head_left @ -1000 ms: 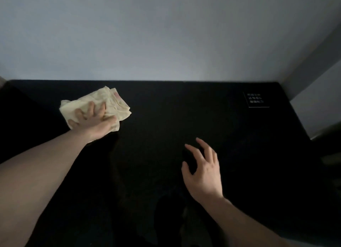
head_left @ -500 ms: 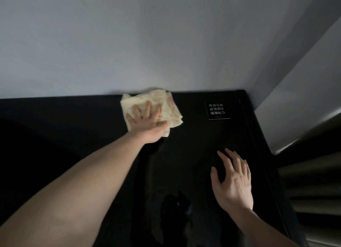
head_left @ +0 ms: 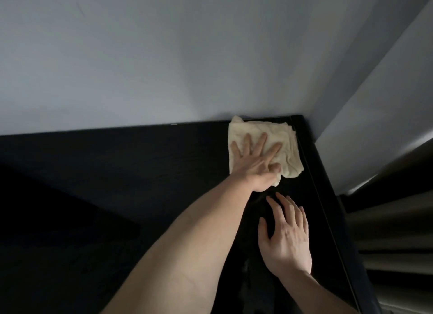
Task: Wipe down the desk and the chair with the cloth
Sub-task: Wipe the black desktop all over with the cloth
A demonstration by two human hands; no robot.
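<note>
a: where is the cloth [head_left: 264,145] sitting right now?

b: it is lying flat on the black desk [head_left: 140,173], pushed into the desk's far right corner. its far edge is touching the line where the desk is meeting the pale wall [head_left: 164,56], and its right edge is lying just beside the desk's raised right rim.

a: and which hand is working it?

b: the left hand [head_left: 254,163]. it is reaching across from the near left of the desk and pressing down on the cloth with straight, spread fingers. the palm is covering the cloth's near left part, and the thumb is lying along the cloth's near edge. nothing is curling round the fabric, so this is a flat press and not a clenched grasp.

a: is the right hand [head_left: 284,238] doing anything?

b: it is resting on the desk nearer to the person than the cloth, close to the desk's right rim, just beside the left wrist. its fingers are lying relaxed and slightly apart, pointing toward the cloth, and it is holding nothing.

a: what is showing beyond the desk's right rim?

b: a dim, folded curtain [head_left: 393,231] is hanging there, below a second pale wall surface. the chair is not appearing in this view.
</note>
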